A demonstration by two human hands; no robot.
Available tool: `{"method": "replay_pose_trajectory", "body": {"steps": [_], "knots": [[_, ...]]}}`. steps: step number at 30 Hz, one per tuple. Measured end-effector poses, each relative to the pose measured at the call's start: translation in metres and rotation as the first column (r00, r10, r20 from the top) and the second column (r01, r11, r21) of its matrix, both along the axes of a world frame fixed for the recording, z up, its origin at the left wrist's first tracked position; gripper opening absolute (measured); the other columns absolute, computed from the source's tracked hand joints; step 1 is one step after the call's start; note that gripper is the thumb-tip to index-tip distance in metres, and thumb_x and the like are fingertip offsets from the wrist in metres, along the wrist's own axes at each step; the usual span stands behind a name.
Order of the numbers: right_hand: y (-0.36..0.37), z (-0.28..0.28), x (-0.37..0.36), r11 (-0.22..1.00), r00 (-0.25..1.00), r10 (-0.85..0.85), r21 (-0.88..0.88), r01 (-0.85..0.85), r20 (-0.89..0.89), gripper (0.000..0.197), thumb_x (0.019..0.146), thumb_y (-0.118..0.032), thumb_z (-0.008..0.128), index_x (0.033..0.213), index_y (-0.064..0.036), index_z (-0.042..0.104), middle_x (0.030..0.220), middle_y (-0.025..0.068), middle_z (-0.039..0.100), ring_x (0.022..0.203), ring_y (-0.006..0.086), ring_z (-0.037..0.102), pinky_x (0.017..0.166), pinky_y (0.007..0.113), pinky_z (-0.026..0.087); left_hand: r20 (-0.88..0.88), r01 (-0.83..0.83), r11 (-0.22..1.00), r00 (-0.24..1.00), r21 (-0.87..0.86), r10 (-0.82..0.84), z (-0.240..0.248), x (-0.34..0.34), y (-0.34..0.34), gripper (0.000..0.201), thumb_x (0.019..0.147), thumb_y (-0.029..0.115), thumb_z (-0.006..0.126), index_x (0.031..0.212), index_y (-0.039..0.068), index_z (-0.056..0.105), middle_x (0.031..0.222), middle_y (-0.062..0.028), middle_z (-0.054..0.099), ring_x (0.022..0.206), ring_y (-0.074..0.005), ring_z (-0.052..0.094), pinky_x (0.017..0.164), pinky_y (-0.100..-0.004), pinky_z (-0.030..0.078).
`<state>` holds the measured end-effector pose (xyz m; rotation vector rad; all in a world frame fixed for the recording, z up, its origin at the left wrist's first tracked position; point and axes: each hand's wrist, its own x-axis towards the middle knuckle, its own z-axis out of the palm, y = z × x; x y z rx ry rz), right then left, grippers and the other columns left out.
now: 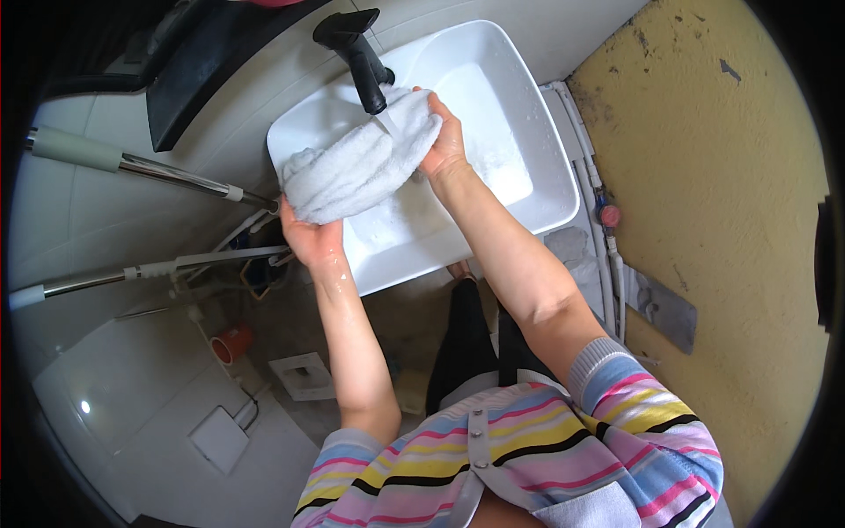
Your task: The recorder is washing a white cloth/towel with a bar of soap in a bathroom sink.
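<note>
A wet white towel (352, 176) stretches between my two hands over the white rectangular sink (556, 167). My left hand (310, 236) is closed on its lower left end, at the sink's near left edge. At the upper right end, my right hand (447, 139) grips the cloth, its fingers partly hidden behind it. The black faucet (363, 75) stands right above the towel, and water from its spout falls onto the cloth. Drops of water lie on my left wrist.
Two mop-like poles (167, 172) lean in from the left beside the sink. A black shelf (198, 75) juts out at the upper left. White pipes with a red valve (609, 215) run along the yellow wall at right. A reddish bucket (231, 343) sits lower left.
</note>
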<state>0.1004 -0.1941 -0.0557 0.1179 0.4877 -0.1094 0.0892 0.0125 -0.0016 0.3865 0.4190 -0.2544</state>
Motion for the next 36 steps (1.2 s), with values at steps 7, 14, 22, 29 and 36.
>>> {"method": "replay_pose_trajectory", "body": {"steps": [7, 14, 22, 29, 36], "knots": [[-0.002, 0.032, -0.008, 1.0, 0.997, -0.018, 0.005, 0.019, -0.076, 0.019, 0.094, -0.024, 0.056, 0.105, -0.0081, 0.057, 0.108, 0.0127, 0.063, 0.102, 0.0318, 0.059, 0.097, 0.048, 0.045, -0.12, -0.059, 0.957, 0.992, -0.284, 0.026, -0.052, -0.02, -0.04, 0.066, 0.094, 0.049, 0.043, 0.142, 0.004, 0.04, 0.151, -0.0149, 0.035, 0.141, -0.0328, 0.028, 0.117, -0.0521, 0.011], [0.054, 0.083, -0.067, -0.312, 0.997, 0.064, -0.948, 0.069, 0.051, 0.02, 0.083, -0.01, 0.068, 0.103, -0.0055, 0.065, 0.097, 0.0103, 0.067, 0.091, 0.0206, 0.063, 0.083, 0.034, 0.05, 0.478, 0.52, 0.801, 0.807, -0.297, -0.347, -0.099, -0.004, -0.05, 0.076, 0.09, 0.067, 0.044, 0.137, 0.008, 0.042, 0.134, -0.0101, 0.049, 0.122, -0.0238, 0.049, 0.105, -0.04, 0.04], [-0.01, 0.034, -0.045, -0.166, 0.938, -0.02, -0.924, -0.345, -0.347, 0.031, 0.083, -0.021, 0.064, 0.109, -0.0033, 0.065, 0.096, 0.0183, 0.068, 0.092, 0.0357, 0.064, 0.086, 0.042, 0.049, -0.155, 0.301, 0.88, 0.953, 0.368, -0.261, -0.055, -0.004, -0.141, 0.065, 0.094, 0.06, 0.04, 0.134, 0.009, 0.044, 0.12, -0.0099, 0.057, 0.114, -0.0228, 0.055, 0.093, -0.0404, 0.047], [0.007, 0.023, -0.048, -0.781, 0.995, -0.078, -0.624, -0.024, 0.06, 0.029, 0.082, -0.024, 0.065, 0.105, -0.0084, 0.067, 0.112, 0.0183, 0.065, 0.105, 0.0378, 0.059, 0.088, 0.044, 0.046, 0.063, 0.432, 0.896, 0.896, 0.099, -0.439, -0.082, -0.003, -0.135, 0.066, 0.092, 0.06, 0.044, 0.132, 0.008, 0.045, 0.121, -0.0098, 0.054, 0.113, -0.0224, 0.053, 0.093, -0.0399, 0.046], [0.045, 0.045, -0.078, -0.536, 1.0, 0.001, -0.844, 0.007, 0.008, 0.023, 0.083, -0.025, 0.063, 0.102, -0.0115, 0.067, 0.121, 0.0167, 0.061, 0.114, 0.0399, 0.054, 0.097, 0.049, 0.042, -0.086, 0.41, 0.873, 0.912, 0.263, -0.402, -0.052, -0.002, -0.107, 0.055, 0.095, 0.05, 0.042, 0.13, 0.01, 0.049, 0.126, -0.0077, 0.055, 0.117, -0.0228, 0.052, 0.101, -0.039, 0.041]]}}
